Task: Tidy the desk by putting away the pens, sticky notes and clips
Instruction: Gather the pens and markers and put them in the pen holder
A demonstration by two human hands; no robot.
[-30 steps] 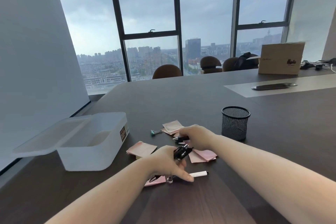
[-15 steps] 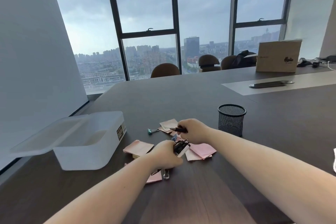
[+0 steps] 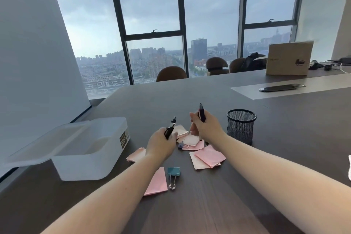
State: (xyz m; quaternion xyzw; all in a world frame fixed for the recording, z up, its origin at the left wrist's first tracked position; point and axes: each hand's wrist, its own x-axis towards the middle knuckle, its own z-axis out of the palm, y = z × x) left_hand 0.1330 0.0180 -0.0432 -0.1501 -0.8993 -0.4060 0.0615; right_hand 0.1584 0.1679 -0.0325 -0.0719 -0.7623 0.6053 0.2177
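Black pens are standing gripped in both hands above the scattered stationery.

The left hand [image 3: 161, 144] is closing its fingers around a pen bundle [image 3: 169, 129]; the right hand [image 3: 206, 129] is clasping a dark pen [image 3: 201, 113] upright, near the mesh cup [image 3: 240, 125]. Pens are likely light, stiff and smooth, so mid-barrel is looking the safest hold. Pink sticky notes [image 3: 208, 156] and a teal binder clip [image 3: 173, 172] are lying on the desk [image 3: 266, 176].
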